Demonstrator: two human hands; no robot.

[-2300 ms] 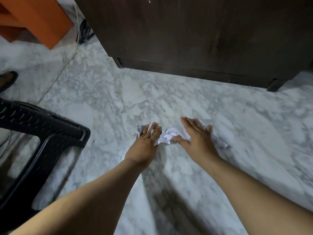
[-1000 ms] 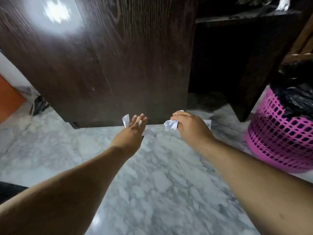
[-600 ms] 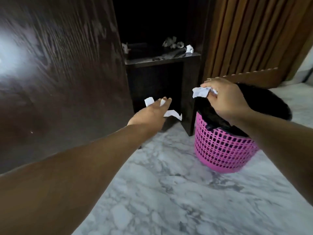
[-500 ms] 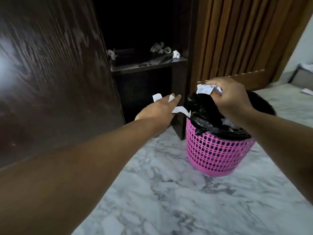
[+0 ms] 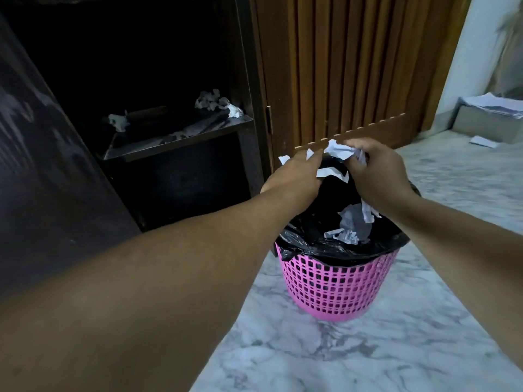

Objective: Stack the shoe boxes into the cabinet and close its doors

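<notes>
Left hand (image 5: 294, 176) and right hand (image 5: 379, 171) extended over the pink wastebasket (image 5: 336, 290), fingers pinching crumpled paper scraps (image 5: 338, 150); open cabinet (image 5: 243, 80) stands behind left.

Dim indoor view, brightest at the far right.

Light falls from the right of the open cabinet (image 5: 158, 80), whose interior is almost black. The marble floor (image 5: 368, 349) shows a soft sheen, and the cabinet door (image 5: 42, 154) carries pale smeared reflections. Forearms bulge with wide-angle stretch at the lower edges. The upper right corner is blurred.
</notes>
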